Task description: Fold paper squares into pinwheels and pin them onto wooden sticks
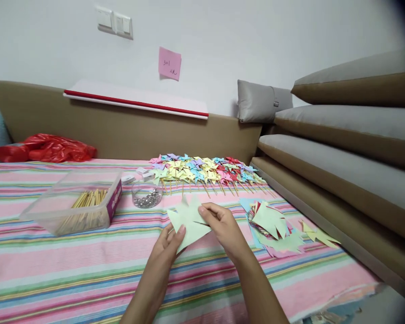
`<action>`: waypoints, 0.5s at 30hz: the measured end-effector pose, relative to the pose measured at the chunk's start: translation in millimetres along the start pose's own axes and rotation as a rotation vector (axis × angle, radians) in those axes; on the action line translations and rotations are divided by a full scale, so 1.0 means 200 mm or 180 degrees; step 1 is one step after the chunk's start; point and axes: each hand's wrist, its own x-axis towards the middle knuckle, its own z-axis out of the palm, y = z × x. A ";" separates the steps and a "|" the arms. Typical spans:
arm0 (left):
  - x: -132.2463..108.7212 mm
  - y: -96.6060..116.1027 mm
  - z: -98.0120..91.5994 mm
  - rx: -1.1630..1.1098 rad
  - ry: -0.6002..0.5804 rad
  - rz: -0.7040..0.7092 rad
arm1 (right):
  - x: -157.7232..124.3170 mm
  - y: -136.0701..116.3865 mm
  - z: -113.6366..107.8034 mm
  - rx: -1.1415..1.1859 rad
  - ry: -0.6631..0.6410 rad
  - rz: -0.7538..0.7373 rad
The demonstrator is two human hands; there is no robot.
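Both my hands hold a pale green cut paper sheet just above the striped cloth. My left hand grips its lower left edge with the thumb on top. My right hand pinches a flap of it near the middle right. To the right lies a pile of cut coloured paper pieces. Behind the sheet, rows of finished paper pinwheels on sticks are spread out.
A clear plastic box of wooden sticks stands at the left, a small clear cup of metal pins beside it. A red plastic bag lies at the far left. Stacked grey and tan cushions rise at the right.
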 end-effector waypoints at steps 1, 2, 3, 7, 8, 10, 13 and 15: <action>0.00 0.01 -0.01 -0.0057 -0.0048 0.0057 | 0.01 0.01 0.02 0.0102 -0.0062 0.0051; -0.01 0.03 -0.03 -0.0061 -0.0091 0.0113 | 0.01 0.02 0.03 0.0161 -0.0102 0.0096; -0.01 0.04 -0.04 -0.0022 -0.0100 0.0154 | 0.02 0.04 0.04 0.0202 -0.0142 0.0143; 0.01 0.05 -0.09 0.0208 0.0097 0.0280 | 0.02 0.09 0.06 0.0454 -0.0260 0.0394; 0.01 0.05 -0.09 0.0229 0.0162 0.0343 | 0.02 0.11 0.07 0.0517 -0.0238 0.0480; 0.01 0.03 -0.09 0.0249 0.0251 0.0420 | 0.01 0.13 0.08 0.0565 -0.0186 0.0647; 0.00 0.02 -0.08 0.0237 0.0393 0.0434 | -0.01 0.16 0.09 0.0519 -0.0219 0.0707; -0.01 0.02 -0.08 0.0222 0.0428 0.0448 | -0.02 0.18 0.10 0.0475 -0.0158 0.0623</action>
